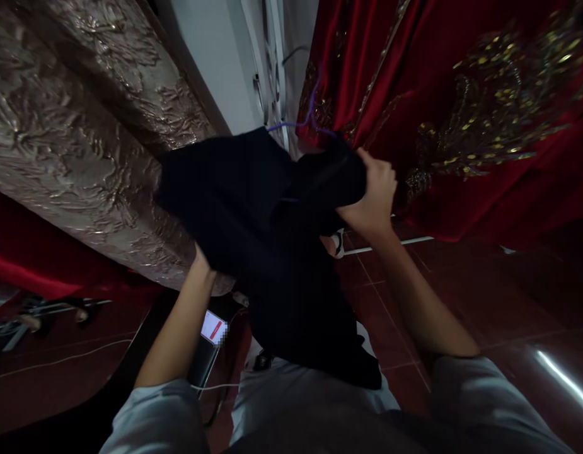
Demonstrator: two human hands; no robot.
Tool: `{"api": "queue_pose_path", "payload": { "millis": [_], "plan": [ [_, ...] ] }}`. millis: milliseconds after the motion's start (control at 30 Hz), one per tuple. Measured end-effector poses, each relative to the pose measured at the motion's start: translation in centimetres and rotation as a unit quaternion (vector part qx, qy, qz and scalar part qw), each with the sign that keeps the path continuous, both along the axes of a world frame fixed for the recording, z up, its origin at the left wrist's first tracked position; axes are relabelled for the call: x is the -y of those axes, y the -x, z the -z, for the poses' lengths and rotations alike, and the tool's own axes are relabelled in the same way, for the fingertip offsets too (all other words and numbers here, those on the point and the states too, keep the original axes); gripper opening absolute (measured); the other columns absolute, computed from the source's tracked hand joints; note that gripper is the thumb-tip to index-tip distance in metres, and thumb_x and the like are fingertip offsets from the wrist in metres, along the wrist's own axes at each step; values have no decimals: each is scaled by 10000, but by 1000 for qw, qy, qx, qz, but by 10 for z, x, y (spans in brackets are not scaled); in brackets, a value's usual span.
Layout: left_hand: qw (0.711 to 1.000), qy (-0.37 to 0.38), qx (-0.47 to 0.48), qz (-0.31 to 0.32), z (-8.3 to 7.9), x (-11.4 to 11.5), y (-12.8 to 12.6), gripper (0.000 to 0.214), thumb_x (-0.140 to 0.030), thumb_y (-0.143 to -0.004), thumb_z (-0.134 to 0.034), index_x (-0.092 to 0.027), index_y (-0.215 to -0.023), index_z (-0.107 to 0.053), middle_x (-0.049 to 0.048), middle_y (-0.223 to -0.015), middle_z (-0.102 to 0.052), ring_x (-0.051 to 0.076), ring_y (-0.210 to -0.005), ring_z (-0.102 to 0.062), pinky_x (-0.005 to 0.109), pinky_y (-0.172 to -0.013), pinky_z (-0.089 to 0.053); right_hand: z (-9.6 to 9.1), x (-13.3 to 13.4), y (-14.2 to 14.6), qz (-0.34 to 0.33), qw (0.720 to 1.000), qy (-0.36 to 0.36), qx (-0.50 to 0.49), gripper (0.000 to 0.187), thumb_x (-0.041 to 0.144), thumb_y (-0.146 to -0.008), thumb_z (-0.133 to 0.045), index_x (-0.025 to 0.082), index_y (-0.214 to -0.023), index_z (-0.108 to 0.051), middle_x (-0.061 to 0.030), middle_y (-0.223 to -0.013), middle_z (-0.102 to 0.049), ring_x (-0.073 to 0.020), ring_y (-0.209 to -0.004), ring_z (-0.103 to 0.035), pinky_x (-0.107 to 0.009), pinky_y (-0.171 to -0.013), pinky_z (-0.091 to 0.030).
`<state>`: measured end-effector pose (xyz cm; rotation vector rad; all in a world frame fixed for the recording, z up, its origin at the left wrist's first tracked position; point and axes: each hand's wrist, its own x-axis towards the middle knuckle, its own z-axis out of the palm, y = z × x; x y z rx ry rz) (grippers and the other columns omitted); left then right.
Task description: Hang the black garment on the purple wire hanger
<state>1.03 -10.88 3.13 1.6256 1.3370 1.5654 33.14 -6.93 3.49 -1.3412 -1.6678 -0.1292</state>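
Observation:
A black garment (267,239) hangs in front of me, draping down to my lap. My right hand (374,195) is clenched on its upper right edge, close to a purple hanger hook (300,123). My left hand is hidden under the cloth on the left side; only its wrist and forearm (182,328) show, so its grip cannot be seen. The cloth covers most of the space between my arms.
An embroidered beige gown (74,145) hangs at the left and a red gown with gold embroidery (484,113) at the right. A white wall and door frame (234,69) stand behind. A phone with a lit screen (213,328) and a white cable (59,360) lie on the dark red tiled floor (461,284).

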Motion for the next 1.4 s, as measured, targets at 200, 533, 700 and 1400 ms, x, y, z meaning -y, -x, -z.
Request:
{"api": "queue_pose_path", "payload": {
  "millis": [200,533,700,1400],
  "plan": [
    [975,27,218,-43,31,6,-9,614,-759,-886,-539,-316,-1297,-643,51,-1446,-626,275,-1426,-530,412,-1163,-505,-58,-13,-14,-29,997,0,66,851,297,-749,-746,244,-1525,-400,-179,-1362,-470,-408,-1263,-434,-642,-1086,-332],
    [954,55,242,-167,57,45,-40,393,-452,-872,-730,-250,-1203,-666,91,-1303,-706,275,-1292,-643,470,-1144,-522,-36,21,-10,-127,988,-58,71,747,278,-737,-661,265,-1462,-481,-106,-1454,-480,-399,-1374,-401,-604,-1107,-368],
    [929,92,309,-181,51,64,-62,373,-421,-800,-807,-238,-1108,-704,85,-1216,-741,308,-1245,-671,490,-1121,-545,35,32,71,-94,968,48,-227,402,439,-829,-673,220,-1126,-514,-75,-1062,-610,-215,-933,-602,-369,-848,-513],
    [998,18,41,47,89,51,-114,122,-211,-939,-620,-186,-1042,-680,63,-1000,-716,188,-980,-694,339,-958,-536,85,75,87,-285,816,309,-397,390,467,-918,-626,169,-669,-595,37,-551,-490,-87,-525,-423,-247,-552,-311]
  ]
}}
